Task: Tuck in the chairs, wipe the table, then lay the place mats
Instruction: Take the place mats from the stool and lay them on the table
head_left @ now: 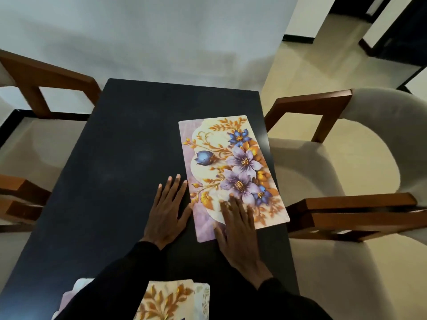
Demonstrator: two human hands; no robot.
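Note:
A floral place mat (231, 167) with purple and blue flowers lies flat on the right half of the dark table (120, 153), reaching close to the right edge. My right hand (238, 232) rests with straight fingers on the mat's near end. My left hand (167, 211) lies flat on the bare table just left of the mat, its thumb touching the mat's left edge. More floral place mats (175, 301) sit stacked at the table's near edge, partly hidden by my dark sleeves.
A cream upholstered chair (346, 158) with wooden arms stands tucked against the table's right side, a second one nearer behind it. Wooden-framed chairs (34, 93) line the left side. A white wall lies beyond the far end, with tiled floor at the right.

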